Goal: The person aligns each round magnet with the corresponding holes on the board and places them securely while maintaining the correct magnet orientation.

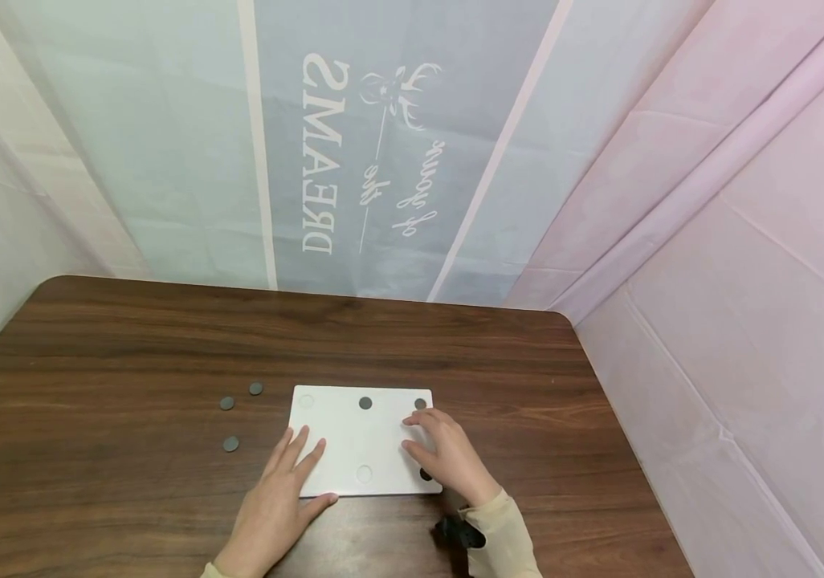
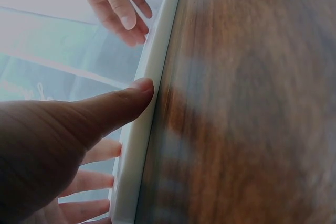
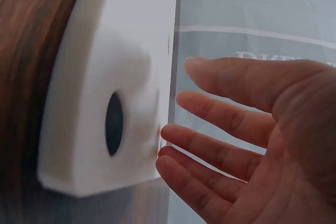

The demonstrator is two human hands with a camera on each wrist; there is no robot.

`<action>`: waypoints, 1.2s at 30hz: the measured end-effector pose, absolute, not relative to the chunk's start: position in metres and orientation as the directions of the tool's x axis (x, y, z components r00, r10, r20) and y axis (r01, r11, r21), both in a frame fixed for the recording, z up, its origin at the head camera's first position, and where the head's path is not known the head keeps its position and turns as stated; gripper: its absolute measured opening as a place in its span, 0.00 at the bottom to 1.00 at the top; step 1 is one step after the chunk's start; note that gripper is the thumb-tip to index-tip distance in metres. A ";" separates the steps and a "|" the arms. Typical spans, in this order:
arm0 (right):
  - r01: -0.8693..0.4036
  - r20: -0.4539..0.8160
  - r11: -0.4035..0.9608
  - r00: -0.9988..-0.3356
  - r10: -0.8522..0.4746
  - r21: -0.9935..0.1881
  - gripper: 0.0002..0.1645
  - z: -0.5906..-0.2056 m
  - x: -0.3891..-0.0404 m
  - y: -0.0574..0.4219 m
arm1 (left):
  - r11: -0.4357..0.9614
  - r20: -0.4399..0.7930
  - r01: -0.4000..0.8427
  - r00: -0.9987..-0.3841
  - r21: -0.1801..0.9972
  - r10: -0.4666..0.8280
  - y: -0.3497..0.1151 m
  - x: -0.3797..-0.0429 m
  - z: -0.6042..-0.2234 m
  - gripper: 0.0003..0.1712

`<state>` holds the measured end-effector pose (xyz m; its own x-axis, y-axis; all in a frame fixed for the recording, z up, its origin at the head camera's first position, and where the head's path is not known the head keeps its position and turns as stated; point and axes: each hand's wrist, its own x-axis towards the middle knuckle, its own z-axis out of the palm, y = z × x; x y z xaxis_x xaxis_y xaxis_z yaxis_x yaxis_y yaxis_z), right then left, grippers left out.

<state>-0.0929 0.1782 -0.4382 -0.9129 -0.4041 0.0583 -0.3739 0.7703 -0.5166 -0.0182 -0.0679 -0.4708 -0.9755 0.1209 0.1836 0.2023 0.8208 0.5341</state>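
Note:
A white rectangular board (image 1: 354, 437) lies on the table. Three dark round discs sit on it: a top-middle disc (image 1: 365, 403), a top-right disc (image 1: 421, 404) and a lower-right disc (image 3: 114, 124), partly behind my right hand in the head view. Bare round recesses show at the top left (image 1: 307, 400) and the bottom middle (image 1: 365, 474). My left hand (image 1: 271, 502) rests on the board's lower left with fingers spread, its thumb at the near edge. Over the right part hovers my right hand (image 1: 451, 457), fingers loosely bent, holding nothing.
Left of the board, three loose dark discs lie on the brown wooden table (image 1: 130, 361): an upper one (image 1: 256, 388), a middle one (image 1: 227, 403) and a lower one (image 1: 230, 444). A printed cloth (image 1: 397, 160) hangs behind the table; pale cloth (image 1: 744, 321) hangs on the right.

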 end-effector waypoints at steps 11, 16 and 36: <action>-0.341 0.041 0.792 -0.927 -0.373 -0.507 0.13 -0.440 -0.083 0.190 | 0.816 0.184 0.206 -0.975 0.541 0.124 -0.069 -0.017 -0.473 0.39; -0.312 0.018 0.808 -0.936 -0.351 -0.500 0.14 -0.441 -0.079 0.192 | 0.817 0.186 0.208 -0.975 0.538 0.125 -0.068 -0.017 -0.473 0.39; -0.346 0.046 0.804 -0.927 -0.371 -0.484 0.28 -0.448 -0.061 0.199 | 0.813 0.201 0.216 -0.972 0.541 0.125 -0.068 -0.017 -0.472 0.39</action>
